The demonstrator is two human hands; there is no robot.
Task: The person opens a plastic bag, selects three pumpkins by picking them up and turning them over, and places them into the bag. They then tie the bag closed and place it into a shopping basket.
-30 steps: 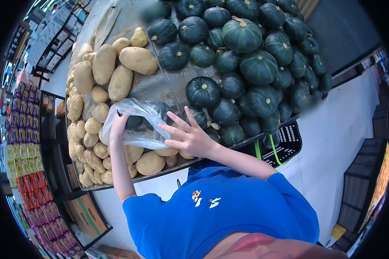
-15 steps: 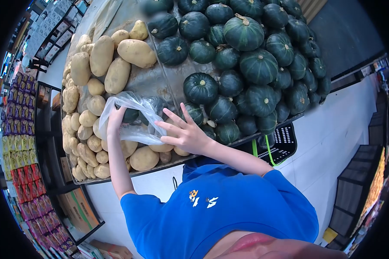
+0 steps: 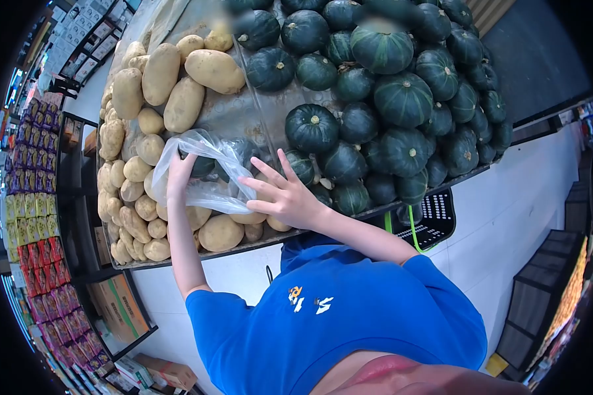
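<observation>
A clear plastic bag [image 3: 212, 201] lies spread open over the potatoes at the near edge of the display, with dark green pumpkins [image 3: 203, 166] visible inside or through its film. My left hand [image 3: 180, 174] is at the bag's left side, fingers curled and partly covered by the film, the thumb close to one of the pumpkins. On the other side, my right hand [image 3: 288, 199] has its fingers spread, with the lower fingertips at the bag's right rim. A large potato [image 3: 221, 234] rests just below the bag.
Potatoes [image 3: 162, 74] are heaped on the left of the display, and a pile of green pumpkins [image 3: 403, 100] covers its right. A black basket [image 3: 433, 214] with green handles stands below the front edge. Shelves of packets [image 3: 39, 234] run along the left.
The camera view has shifted slightly, so the display sits a little further right. Both hands keep nearly the same positions at the bag.
</observation>
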